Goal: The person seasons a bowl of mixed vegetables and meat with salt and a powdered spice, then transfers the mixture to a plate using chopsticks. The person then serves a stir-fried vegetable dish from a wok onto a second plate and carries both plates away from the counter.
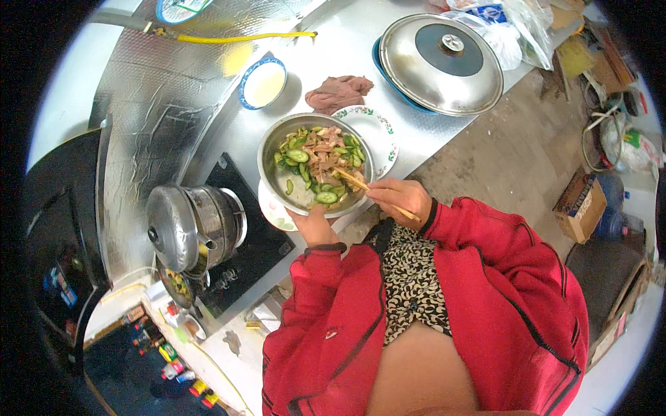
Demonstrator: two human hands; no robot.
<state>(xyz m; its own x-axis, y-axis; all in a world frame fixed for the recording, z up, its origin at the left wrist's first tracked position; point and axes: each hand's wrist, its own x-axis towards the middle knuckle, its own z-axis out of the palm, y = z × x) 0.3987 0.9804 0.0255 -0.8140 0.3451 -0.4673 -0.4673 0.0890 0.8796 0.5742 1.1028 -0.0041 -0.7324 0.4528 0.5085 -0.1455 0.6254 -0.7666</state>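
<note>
My left hand (pixel 314 227) grips the near rim of a stainless steel bowl (pixel 269 171), thumb over the edge. Inside lie sliced cucumber (pixel 298 155) and pieces of brownish meat (pixel 323 148). My right hand (pixel 399 200) holds a pair of wooden chopsticks (pixel 352 178), their tips in the food at the bowl's right side. A white plate with a floral rim (pixel 387 136) shows partly behind the bowl on the right, and another pale plate (pixel 272 208) shows partly below it on the left.
A lidded metal pot (pixel 208 218) stands on the black stove (pixel 250 260) at the left. Beyond the bowl are a crumpled brown cloth (pixel 338 93) and a blue-rimmed bowl of pale liquid (pixel 264 86). A large domed lid (pixel 442 78) covers a blue vessel; plastic bags (pixel 512 31) lie behind.
</note>
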